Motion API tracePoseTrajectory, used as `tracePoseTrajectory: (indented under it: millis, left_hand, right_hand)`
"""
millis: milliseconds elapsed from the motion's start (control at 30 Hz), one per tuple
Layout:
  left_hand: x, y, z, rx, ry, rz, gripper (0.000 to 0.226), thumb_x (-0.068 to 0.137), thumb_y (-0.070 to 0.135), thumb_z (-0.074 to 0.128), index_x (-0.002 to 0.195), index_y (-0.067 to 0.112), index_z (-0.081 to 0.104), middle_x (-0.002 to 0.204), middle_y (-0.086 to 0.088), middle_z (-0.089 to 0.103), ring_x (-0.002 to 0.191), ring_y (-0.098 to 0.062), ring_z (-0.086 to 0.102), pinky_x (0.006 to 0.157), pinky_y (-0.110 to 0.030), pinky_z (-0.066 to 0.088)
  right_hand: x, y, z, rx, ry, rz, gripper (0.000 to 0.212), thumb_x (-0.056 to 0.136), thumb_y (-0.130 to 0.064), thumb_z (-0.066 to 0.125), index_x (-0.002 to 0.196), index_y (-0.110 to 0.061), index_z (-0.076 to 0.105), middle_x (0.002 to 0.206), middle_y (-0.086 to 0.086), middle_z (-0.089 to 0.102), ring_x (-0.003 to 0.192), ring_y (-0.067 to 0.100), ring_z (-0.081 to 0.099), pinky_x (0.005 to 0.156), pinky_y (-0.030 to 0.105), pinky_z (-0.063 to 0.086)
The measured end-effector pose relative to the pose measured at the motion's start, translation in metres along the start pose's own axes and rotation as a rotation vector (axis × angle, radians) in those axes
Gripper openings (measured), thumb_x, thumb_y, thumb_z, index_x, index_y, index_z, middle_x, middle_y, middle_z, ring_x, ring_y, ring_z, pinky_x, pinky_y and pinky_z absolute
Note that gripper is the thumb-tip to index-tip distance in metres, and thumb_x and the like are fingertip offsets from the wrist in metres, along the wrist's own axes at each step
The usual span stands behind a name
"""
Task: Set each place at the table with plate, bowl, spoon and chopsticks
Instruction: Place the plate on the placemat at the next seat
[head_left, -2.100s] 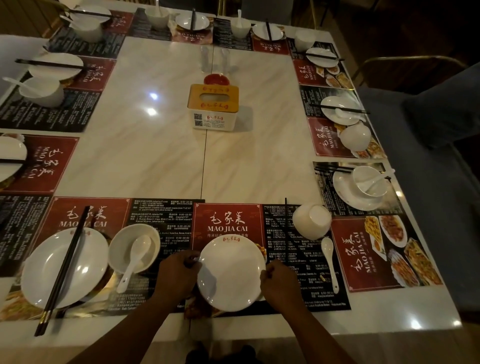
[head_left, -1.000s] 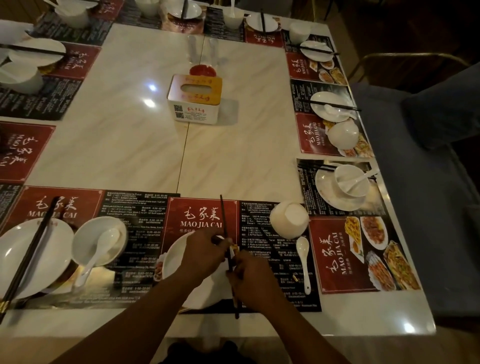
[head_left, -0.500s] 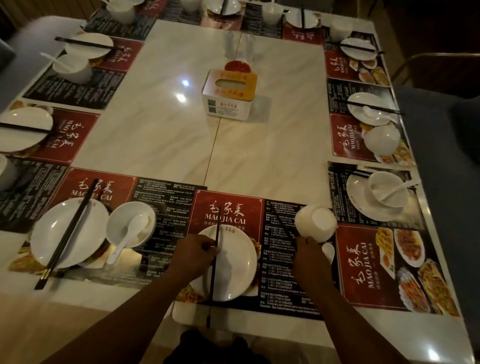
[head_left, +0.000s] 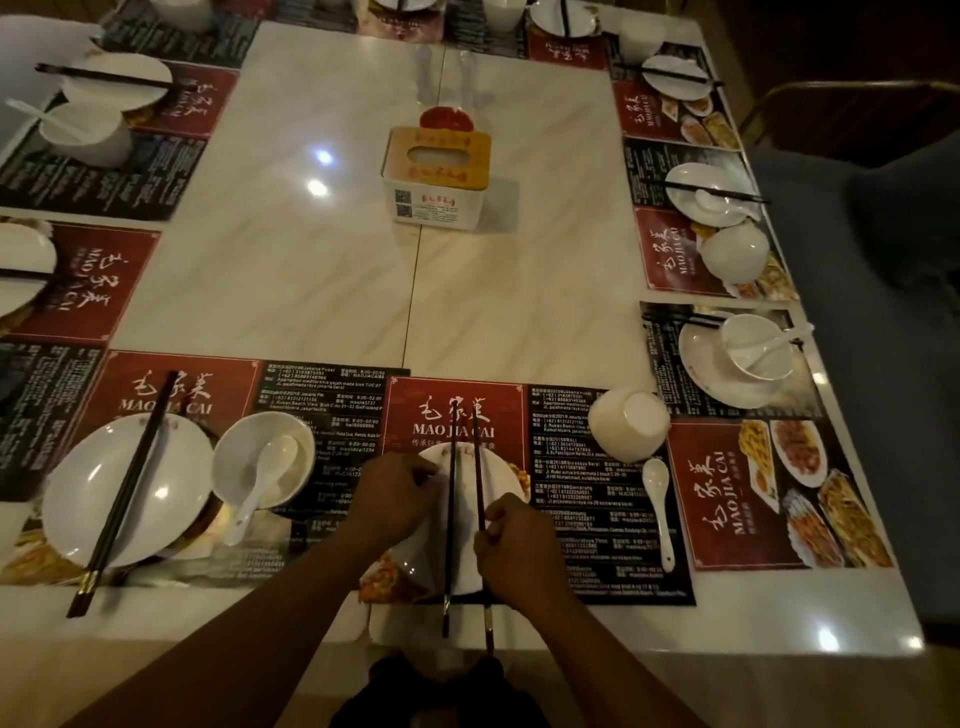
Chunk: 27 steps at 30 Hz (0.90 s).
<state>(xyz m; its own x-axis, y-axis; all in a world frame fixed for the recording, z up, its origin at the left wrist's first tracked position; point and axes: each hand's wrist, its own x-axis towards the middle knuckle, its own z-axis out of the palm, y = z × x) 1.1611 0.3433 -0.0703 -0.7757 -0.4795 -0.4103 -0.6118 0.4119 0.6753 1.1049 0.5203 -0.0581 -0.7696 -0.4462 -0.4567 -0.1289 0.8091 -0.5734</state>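
- The two thin dark chopsticks (head_left: 451, 525) lay across the round white plate (head_left: 498, 475) at the near place, on the red and black paper placemat (head_left: 597, 467).
- Their long way ran from the person out toward the middle of the counter (head_left: 519, 291). The near ends stuck out past the plate and past the counter edge.
- The two sticks were not side by side yet. There was a gap between them, wider at the near end.
- The left hand (head_left: 397, 493) rested on the left part of the plate, just beside the left stick. Its fingers (head_left: 423, 475) were curled, but I could not tell if they pinched the stick.
- The right hand (head_left: 511, 545) was closed around the right stick, near its middle.
- So each hand had its own stick close by, and I think the next move was to push the two sticks together and line up their ends.
- The white upside-down bowl (head_left: 628, 423) and the white long-handled spoon (head_left: 658, 504) sat to the right of the plate, nearer the right hand. They were still not set, I think.
- The place to the left looked done: a second white plate (head_left: 78, 499) with chopsticks across it, and a white bowl (head_left: 239, 457) with a spoon in it.
- Half a second before, only one stick lay on the plate, and the right hand was out by the upside-down bowl. Now that hand had come back with a stick, and two sticks lay on the plate.
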Motion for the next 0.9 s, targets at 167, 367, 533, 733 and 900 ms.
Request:
tracePoseTrajectory:
  millis: [167, 367, 533, 733, 900]
  left_hand:
    - [-0.002, -0.017, -0.021, 0.116, 0.094, 0.020, 0.018, 0.090, 0.026, 0.071, 0.108, 0.023, 0.073, 0.102, 0.009, 0.072, 0.084, 0.000, 0.062, 0.084, -0.021, 0.050]
    - [-0.002, -0.030, -0.033, 0.115, 0.007, 0.065, 0.020, 0.084, 0.021, 0.075, 0.103, 0.026, 0.073, 0.096, 0.009, 0.073, 0.083, -0.004, 0.064, 0.077, -0.020, 0.049]
    - [-0.002, -0.037, -0.033, 0.073, -0.021, 0.084, 0.025, 0.083, 0.021, 0.076, 0.106, 0.027, 0.070, 0.097, 0.010, 0.072, 0.085, -0.005, 0.065, 0.078, -0.021, 0.051]
    - [-0.003, -0.037, -0.037, 0.043, -0.072, 0.084, 0.031, 0.084, 0.017, 0.076, 0.112, 0.026, 0.068, 0.101, 0.008, 0.072, 0.092, -0.009, 0.066, 0.085, -0.029, 0.055]
    - [-0.002, -0.039, -0.038, 0.050, -0.081, 0.104, 0.032, 0.083, 0.016, 0.075, 0.113, 0.026, 0.068, 0.101, 0.009, 0.072, 0.089, -0.006, 0.065, 0.080, -0.023, 0.052]
  right_hand:
    - [-0.001, -0.008, 0.018, -0.015, 0.060, 0.030, 0.018, 0.088, -0.015, 0.068, 0.105, -0.016, 0.065, 0.093, 0.001, 0.070, 0.089, 0.014, 0.067, 0.069, 0.014, 0.047]
    - [-0.001, -0.018, 0.025, -0.008, 0.147, 0.064, 0.020, 0.087, -0.028, 0.071, 0.103, -0.017, 0.067, 0.092, -0.001, 0.069, 0.083, 0.011, 0.065, 0.077, 0.027, 0.055]
    - [-0.002, -0.027, 0.030, -0.074, 0.160, 0.049, 0.041, 0.078, -0.041, 0.080, 0.107, -0.019, 0.062, 0.094, -0.003, 0.067, 0.082, 0.010, 0.061, 0.073, 0.023, 0.049]
    - [-0.003, -0.029, 0.033, -0.089, 0.171, 0.066, 0.032, 0.079, -0.031, 0.079, 0.105, -0.017, 0.065, 0.085, -0.004, 0.069, 0.082, 0.010, 0.065, 0.076, 0.026, 0.055]
    - [-0.004, -0.028, 0.034, -0.085, 0.174, 0.075, 0.032, 0.080, -0.030, 0.079, 0.106, -0.017, 0.065, 0.087, -0.004, 0.069, 0.084, 0.009, 0.065, 0.077, 0.021, 0.053]
